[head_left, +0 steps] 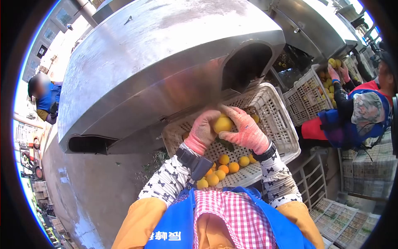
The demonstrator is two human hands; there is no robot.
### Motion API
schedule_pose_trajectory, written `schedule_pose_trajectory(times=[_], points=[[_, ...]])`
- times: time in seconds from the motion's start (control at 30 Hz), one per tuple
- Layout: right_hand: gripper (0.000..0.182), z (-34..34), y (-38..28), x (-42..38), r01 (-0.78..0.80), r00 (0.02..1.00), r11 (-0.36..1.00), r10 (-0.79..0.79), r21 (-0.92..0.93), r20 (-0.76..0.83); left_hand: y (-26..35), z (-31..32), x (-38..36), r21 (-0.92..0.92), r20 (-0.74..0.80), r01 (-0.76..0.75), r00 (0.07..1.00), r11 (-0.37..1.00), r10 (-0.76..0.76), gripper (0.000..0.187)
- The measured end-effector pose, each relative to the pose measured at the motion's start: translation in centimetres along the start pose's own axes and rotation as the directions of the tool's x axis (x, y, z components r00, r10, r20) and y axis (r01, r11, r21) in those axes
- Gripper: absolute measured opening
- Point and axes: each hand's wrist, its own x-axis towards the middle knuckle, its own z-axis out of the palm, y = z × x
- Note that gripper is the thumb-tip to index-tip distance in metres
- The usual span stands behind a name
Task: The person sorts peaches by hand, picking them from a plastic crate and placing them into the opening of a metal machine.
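Between my two gloved hands is a yellow orange (223, 124), held above a white plastic crate (271, 106). My left hand (202, 129), in a pink knit glove, closes on the fruit's left side. On its other side, my right hand (247, 129) grips it with thumb and fingers, in the same kind of glove. Several loose oranges (233, 167) lie in the near part of the crate, below my wrists. The hands and forearms hide part of the crate floor. A dark green patch, perhaps a leaf, shows under the held fruit.
A large metal machine (166, 54) stands ahead, with a dark chute opening (248, 66) just above the crate. On the right, a co-worker (352, 112) holds fruit over another crate (304, 97). A metal frame (311, 176) stands right of my crate. Another person (47, 97) is far left.
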Motion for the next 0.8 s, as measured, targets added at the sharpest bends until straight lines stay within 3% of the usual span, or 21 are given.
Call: schedule_pose_trajectory(times=[0.03,0.07,0.1,0.13,0.17,0.2,0.27,0.33,0.37,0.4,0.43,0.47,0.53,0.57,0.6,0.63,0.67,0.7,0.73,0.77,0.8], points=[[0.075,-0.1,0.0,-0.2,-0.096,0.995,0.99,0.094,0.1,0.03,-1.1,0.4,0.6,-0.346,0.064,-0.058,0.994,0.936,0.086,0.033],[0.075,-0.2,0.0,-0.3,-0.103,0.994,0.99,0.1,0.097,0.032,-0.6,0.9,1.1,-0.352,0.066,-0.055,0.994,0.934,0.083,0.033],[0.074,-0.3,0.1,-0.2,-0.123,0.992,0.988,0.126,0.089,-0.028,0.6,1.4,1.7,-0.672,0.019,0.123,0.989,0.73,-0.148,0.033],[0.074,-0.7,0.2,0.0,-0.141,0.985,0.987,0.148,0.078,-0.092,1.3,1.7,2.4,-0.894,0.066,0.218,0.928,0.391,-0.368,0.033],[0.072,-0.7,0.7,0.5,-0.163,0.96,0.985,0.173,0.064,-0.22,0.6,1.4,2.1,-0.873,-0.046,0.165,0.908,0.459,-0.415,0.034],[0.073,-0.8,1.4,1.5,-0.215,0.925,0.976,0.192,-0.037,-0.327,-1.1,0.5,1.5,-0.873,-0.036,0.168,0.914,0.458,-0.403,0.034],[0.074,-0.3,4.3,4.1,-0.286,0.818,0.951,0.18,-0.116,-0.546,-6.7,-2.1,-0.5,-0.623,-0.069,0.428,0.804,0.654,-0.591,0.035],[0.073,0.1,6.1,6.4,-0.384,0.795,0.912,0.246,-0.146,-0.555,-11.9,-3.6,-2.4,-0.314,-0.223,0.623,0.685,0.716,-0.694,0.05],[0.071,0.4,7.2,7.6,-0.479,0.765,0.861,0.314,-0.171,-0.562,-14.5,-4.5,-2.3,-0.316,-0.22,0.625,0.684,0.714,-0.696,0.05],[0.071,1.3,9.2,9.3,-0.486,0.764,0.857,0.321,-0.173,-0.559,-17.1,-5.1,-2.4,0.246,-0.337,0.738,0.673,0.629,-0.658,0.055],[0.069,2.7,11.9,11.0,-0.443,0.786,0.839,0.194,-0.316,-0.587,-18.6,-5.2,-3.1,0.704,-0.412,0.65,0.701,0.286,-0.582,0.061],[0.066,3.9,13.8,11.7,-0.402,0.807,0.796,0.074,-0.452,-0.587,-19.2,-5.1,-3.8,0.698,-0.404,0.66,0.683,0.277,-0.609,0.061],[0.03,1.3,9.5,12.2,-0.33,0.759,0.834,-0.046,-0.443,-0.65,-19.8,-5.2,-5.5,0.85,-0.42,0.527,0.694,0.015,-0.585,0.064],[0.024,-0.7,7.5,11.3,-0.186,0.77,0.964,0.023,-0.19,-0.638,-20.2,-5.4,-6.1,0.844,-0.414,0.536,0.664,0.011,-0.622,0.064],[0.018,-2.6,6.8,9.9,-0.037,0.782,0.996,0.083,0.087,-0.618,-20.6,-5.7,-6.0,0.898,-0.369,0.431,0.627,-0.088,-0.686,0.066],[0.023,-3.0,6.7,7.9,-0.13,0.724,0.984,0.176,0.118,-0.667,-21.0,-5.7,-5.9,0.935,-0.331,0.312,0.586,-0.171,-0.74,0.069],[0.027,-2.9,6.6,5.7,-0.217,0.651,0.963,0.263,0.157,-0.712,-21.1,-5.4,-6.3,0.933,-0.328,0.32,0.565,-0.165,-0.757,0.069],[0.025,-2.2,8.1,3.2,-0.266,0.65,0.922,0.387,0.281,-0.654,-21.2,-4.8,-6.5,0.942,-0.317,0.288,0.592,-0.174,-0.741,0.062],[0.022,-0.2,11.0,0.7,-0.364,0.663,0.864,0.503,0.348,-0.555,-21.4,-4.2,-6.5,0.949,-0.307,0.258,0.622,-0.182,-0.72,0.056],[0.025,1.4,12.0,-1.3,-0.598,0.705,0.796,0.577,0.091,-0.413,-21.7,-4.2,-6.6,0.95,-0.302,0.258,0.61,-0.178,-0.733,0.056],[0.035,3.8,15.6,-3.9,-0.753,0.645,0.657,0.749,0.042,-0.152,-22.0,-4.6,-6.7,0.961,-0.242,0.257,0.609,-0.101,-0.755,0.051]])
